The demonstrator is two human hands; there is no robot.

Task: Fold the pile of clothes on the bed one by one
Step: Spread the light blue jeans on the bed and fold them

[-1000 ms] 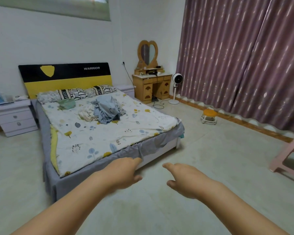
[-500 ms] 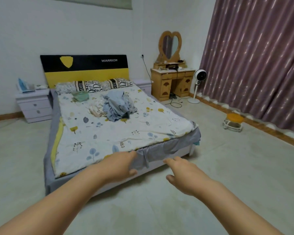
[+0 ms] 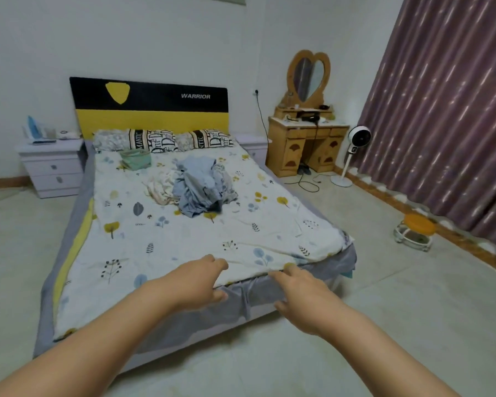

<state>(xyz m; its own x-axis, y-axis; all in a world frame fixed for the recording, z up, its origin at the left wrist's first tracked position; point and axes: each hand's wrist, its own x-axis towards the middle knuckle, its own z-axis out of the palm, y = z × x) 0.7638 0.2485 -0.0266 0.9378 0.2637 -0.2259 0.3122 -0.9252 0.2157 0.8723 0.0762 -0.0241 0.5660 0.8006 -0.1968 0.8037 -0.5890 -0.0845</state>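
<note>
Both arms reached forward over the near end of the bed (image 3: pixel 184 247). The left hand (image 3: pixel 196 279) hung with its fingers loosely curled above the near edge of the flowered quilt (image 3: pixel 143 224), holding nothing. The right hand (image 3: pixel 298 287) was spread and empty too, its fingertips at the quilt's near edge; whether they touched it could not be told. The pile of clothes (image 3: pixel 204 187), mostly blue-grey with a pale garment (image 3: pixel 161 187) on its left, lay far up the bed, well apart from both hands. A green folded cloth (image 3: pixel 135 161) sat beyond it near the pillows (image 3: pixel 161 140).
</note>
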